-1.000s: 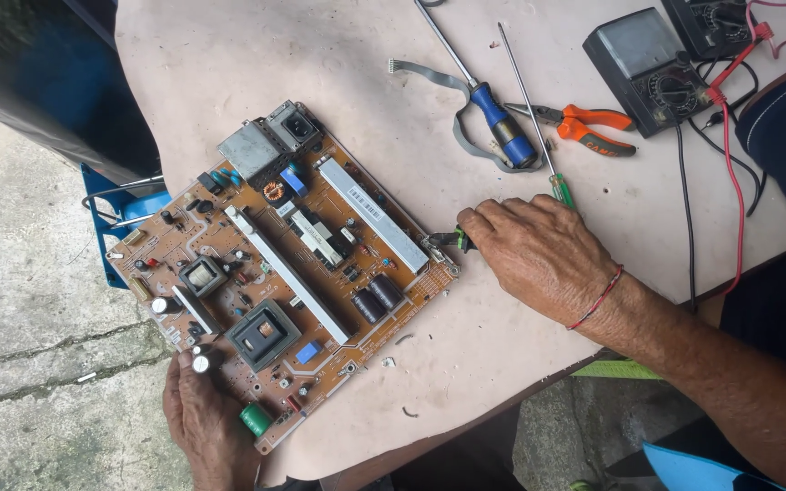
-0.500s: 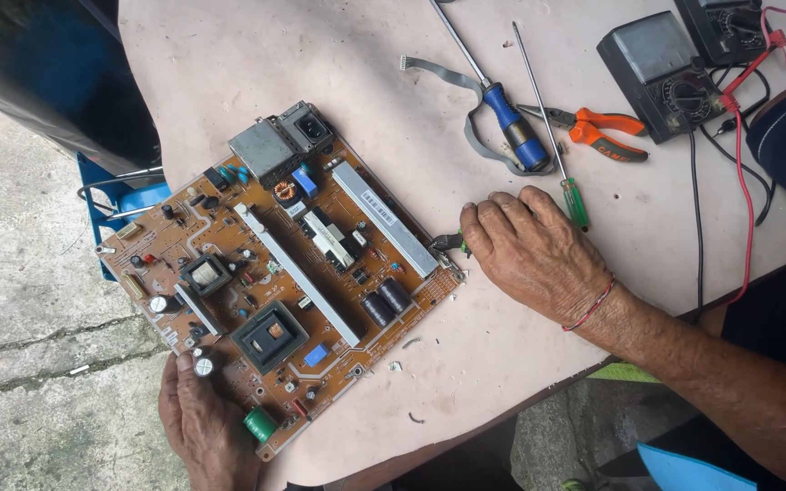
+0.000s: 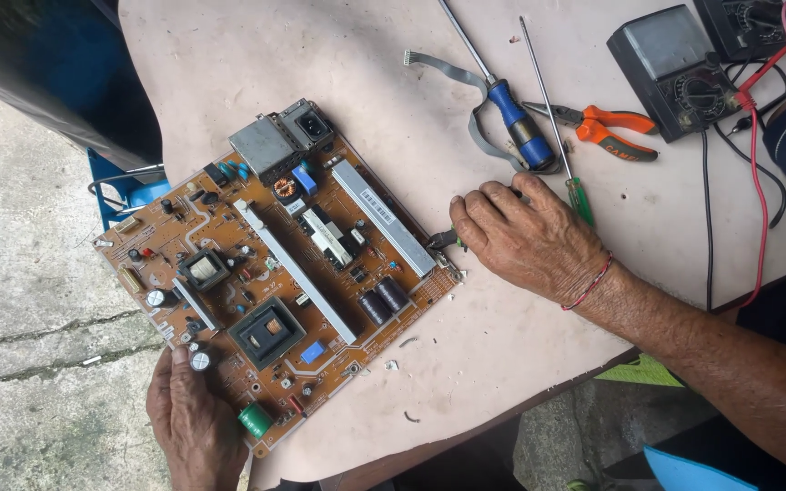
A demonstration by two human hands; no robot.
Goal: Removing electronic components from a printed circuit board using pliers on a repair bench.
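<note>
While the left hand (image 3: 195, 420) pinches the stiff, fragile brown circuit board (image 3: 275, 268) by its near edge, the right hand (image 3: 528, 238) grips small dark cutters (image 3: 441, 240) at the board's corner.

- I am working at a pale pinkish table (image 3: 256, 55) with a rounded, worn edge, and daylight is falling evenly across it.
- Grey concrete floor (image 3: 29, 300) is showing beside the table, cracked and a little littered.
- A blue metal frame (image 3: 115, 186) is standing on that floor, just beside the table's edge.
- A dark, glossy panel (image 3: 38, 64) is leaning in the upper corner.
</note>
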